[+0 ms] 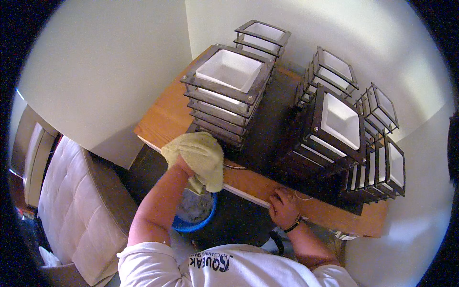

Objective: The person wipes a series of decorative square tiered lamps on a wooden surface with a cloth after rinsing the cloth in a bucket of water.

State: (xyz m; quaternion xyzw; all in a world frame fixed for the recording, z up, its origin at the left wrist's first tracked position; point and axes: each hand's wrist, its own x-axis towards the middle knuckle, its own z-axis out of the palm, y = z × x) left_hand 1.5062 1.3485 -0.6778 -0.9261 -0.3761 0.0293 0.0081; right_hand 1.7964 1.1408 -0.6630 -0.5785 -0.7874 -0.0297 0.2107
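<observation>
A pale yellow cloth (200, 154) covers most of my left hand (184, 165), which holds it against the lower slats of a dark slatted lamp-like holder (222, 104) with a white square insert. My right hand (284, 208) rests on the front edge of the wooden tabletop (247, 183), its fingers bent over the wood, with nothing visible in it. To its upper right stands a second dark slatted holder (337, 125), also with a white insert. Both stand on a dark base (265, 143) lying on the tabletop. Below the cloth is a blue bucket (193, 226) with greyish contents.
Several similar slatted holders stand farther back and right, near the pale wall (143, 46); one is at the far right (394, 168). A tufted upholstered seat (79, 208) is at the left. A thin cable (303, 196) lies by the tabletop's front edge.
</observation>
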